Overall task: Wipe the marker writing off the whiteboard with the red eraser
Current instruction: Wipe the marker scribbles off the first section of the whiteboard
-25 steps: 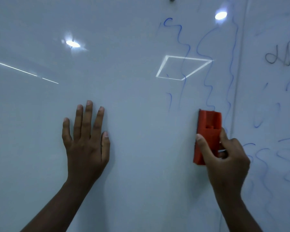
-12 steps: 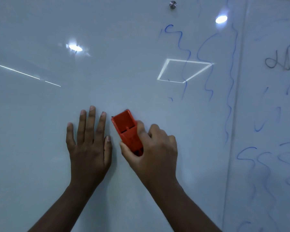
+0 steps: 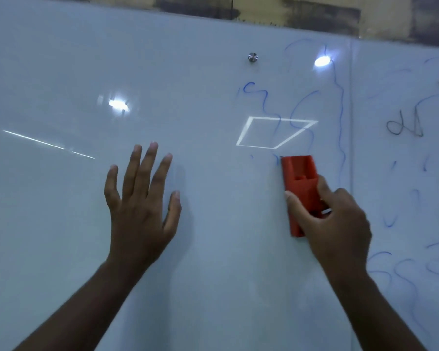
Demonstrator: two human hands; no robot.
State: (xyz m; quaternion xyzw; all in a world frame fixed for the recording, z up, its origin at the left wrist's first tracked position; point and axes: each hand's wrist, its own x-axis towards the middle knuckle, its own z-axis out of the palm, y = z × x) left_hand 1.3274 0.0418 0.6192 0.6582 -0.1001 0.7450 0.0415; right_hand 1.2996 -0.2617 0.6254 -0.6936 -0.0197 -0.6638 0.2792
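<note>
The whiteboard (image 3: 61,224) fills the view. My right hand (image 3: 337,224) grips the red eraser (image 3: 299,178), which stands nearly upright and flat against the board, its top edge just below the blue marker squiggles (image 3: 274,105). More wavy blue lines (image 3: 341,127) run down to the right of the eraser. My left hand (image 3: 142,203) lies flat on the board with fingers spread, well to the left of the eraser, holding nothing.
A seam (image 3: 351,173) splits off a right panel bearing blue scribbles (image 3: 403,274) and dark writing (image 3: 403,125). A metal mounting stud (image 3: 252,57) sits near the top. Light reflections (image 3: 274,133) glare on the surface. A wall (image 3: 314,11) shows above the board.
My right hand has swept the eraser back to the right from beside my left hand and stood it upright. The short blue strokes below the reflected square are mostly gone. The view tilted upward.
</note>
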